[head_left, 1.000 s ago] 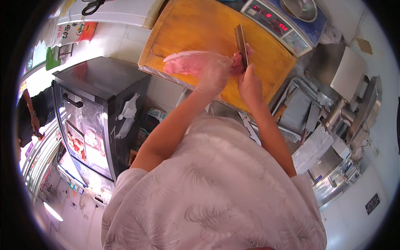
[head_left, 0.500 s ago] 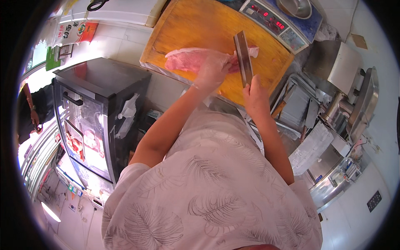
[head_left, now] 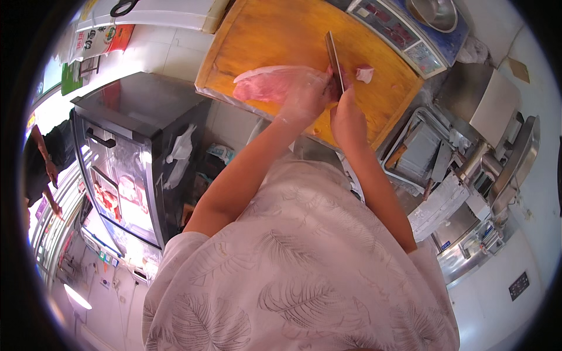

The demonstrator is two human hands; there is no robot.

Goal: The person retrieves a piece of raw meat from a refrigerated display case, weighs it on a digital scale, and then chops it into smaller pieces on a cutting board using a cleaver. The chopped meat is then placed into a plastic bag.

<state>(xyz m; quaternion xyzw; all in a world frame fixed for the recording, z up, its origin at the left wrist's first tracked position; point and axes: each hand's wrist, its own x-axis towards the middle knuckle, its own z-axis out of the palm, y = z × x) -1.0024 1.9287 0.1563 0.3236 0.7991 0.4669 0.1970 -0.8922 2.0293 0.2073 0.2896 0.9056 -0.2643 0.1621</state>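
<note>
A slab of raw pink meat [head_left: 263, 85], pale fat along its far edge, lies on the yellow wooden cutting board [head_left: 275, 35]. My left hand [head_left: 305, 100], in what looks like a thin clear glove, grips the slab's right end; its fingers are slightly blurred. In my right hand [head_left: 349, 121] is the handle of a cleaver [head_left: 334, 58]. Its blade stands nearly edge-on against the meat's right end, close beside my left fingertips. A small cut chunk of meat [head_left: 365, 74] rests apart, to the right of the blade.
A scale [head_left: 404, 38] with a steel bowl [head_left: 433, 13] stands beyond the board's right side. Metal trays and racks [head_left: 418, 149] sit to the right. At left is a dark glass-fronted cabinet [head_left: 140, 111]; past it, another person's arm [head_left: 48, 161] shows.
The cleaver has moved slightly left and turned more edge-on at the meat's end. My right hand has come nearer my left. The chunk now lies clearly apart from the blade.
</note>
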